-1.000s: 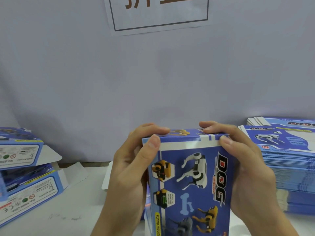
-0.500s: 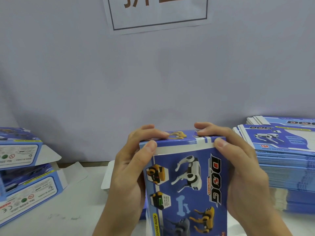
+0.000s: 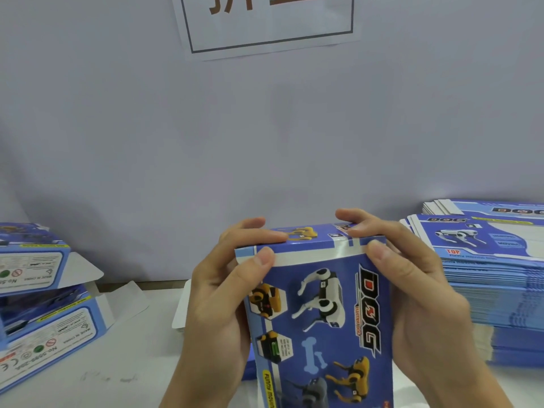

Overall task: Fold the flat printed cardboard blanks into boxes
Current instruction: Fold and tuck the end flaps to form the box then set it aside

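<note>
Stack of blanks (image 3: 485,278) crowds right, folded boxes (image 3: 44,313) block left; bare worktop (image 3: 123,375) open near-left, wall (image 3: 265,136) caps far side.

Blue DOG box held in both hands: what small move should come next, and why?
Probably press the top flap fully shut. Both hands, left hand and right hand, grip the upright box with fingers over its top end, and a pale strip at the top front edge suggests the flap isn't seated yet.
</note>
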Demonstrator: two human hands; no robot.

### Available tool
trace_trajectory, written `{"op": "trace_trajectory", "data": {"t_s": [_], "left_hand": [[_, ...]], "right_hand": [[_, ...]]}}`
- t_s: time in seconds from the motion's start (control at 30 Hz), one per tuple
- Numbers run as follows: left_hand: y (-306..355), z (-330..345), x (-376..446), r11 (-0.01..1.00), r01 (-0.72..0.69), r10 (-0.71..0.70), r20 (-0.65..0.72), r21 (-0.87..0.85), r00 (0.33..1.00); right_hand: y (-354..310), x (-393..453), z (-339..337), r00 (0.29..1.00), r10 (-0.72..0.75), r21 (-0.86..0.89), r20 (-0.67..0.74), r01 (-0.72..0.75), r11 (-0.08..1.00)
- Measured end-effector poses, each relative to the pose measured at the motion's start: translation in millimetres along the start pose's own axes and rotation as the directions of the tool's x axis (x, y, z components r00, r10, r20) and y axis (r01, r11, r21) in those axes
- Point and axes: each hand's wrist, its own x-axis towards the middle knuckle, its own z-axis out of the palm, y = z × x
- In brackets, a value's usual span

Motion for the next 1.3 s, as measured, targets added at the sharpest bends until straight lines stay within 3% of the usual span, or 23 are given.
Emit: {"op": "trace_trajectory", "data": {"t_s": [0.13,0.4,0.5,0.6,0.67,0.8,0.87,0.93,1.03,1.1,1.17,1.2,1.23,1.27,1.3], "left_hand": [[3,2,2,1.0,0.002,-0.002,-0.011,0.011,1.0],[-5,-1,-1,0.988,-0.054,0.041,0.095,0.142,0.995],[-4,3,-1,0.95,-0.158,0.136,0.1,0.268,0.986],[-6,8,1,0.898,-0.261,0.248,0.082,0.354,0.965],[-9,8,2,0.87,-0.298,0.297,0.065,0.394,0.953],[-15,-1,4,0.842,-0.329,0.32,0.094,0.428,0.943],[-15,-5,8,0.8,-0.362,0.429,-0.035,0.478,0.903],[-12,-10,14,0.855,-0.358,0.483,-0.33,0.375,0.811],[-12,-29,22,0.94,-0.33,0.294,-0.71,0.091,0.64],[-16,-42,24,0.975,-0.218,0.1,-0.803,-0.038,0.587],[-21,-46,24,0.979,-0.125,-0.06,-0.81,-0.162,0.584],[-25,-44,24,0.972,-0.096,-0.12,-0.801,-0.215,0.586],[-28,-39,24,0.963,-0.069,-0.17,-0.783,-0.262,0.598],[-32,-34,22,0.95,-0.046,-0.213,-0.746,-0.31,0.631],[-35,-29,21,0.934,-0.012,-0.25,-0.68,-0.356,0.689]], "right_hand": [[0,2,-1,1.0,0.005,-0.01,0.009,-0.005,1.0],[1,6,-9,0.999,0.024,-0.02,-0.023,-0.025,0.999],[-8,15,-9,0.995,0.078,-0.338,0.069,-0.051,0.94],[-6,15,-8,0.995,-0.086,-0.268,0.041,0.094,0.959],[0,1,-8,0.995,-0.102,-0.19,0.003,0.101,0.976],[8,5,-6,0.992,-0.12,-0.212,-0.036,0.11,0.971],[11,6,-7,0.98,-0.184,-0.185,-0.076,0.168,0.968],[10,10,-8,0.93,-0.325,-0.335,-0.172,0.255,0.907],[3,10,-8,0.846,-0.498,-0.602,-0.19,0.3,0.74],[-1,9,-7,0.902,-0.405,-0.669,-0.149,0.21,0.713],[-1,8,-3,0.994,0.003,-0.702,-0.105,-0.076,0.708],[1,7,-1,0.96,0.263,-0.724,-0.097,-0.249,0.643],[3,6,1,0.88,0.461,-0.728,-0.115,-0.39,0.563],[7,5,3,0.817,0.562,-0.714,-0.129,-0.47,0.519],[12,5,6,0.788,0.6,-0.66,-0.135,-0.524,0.539]]}}
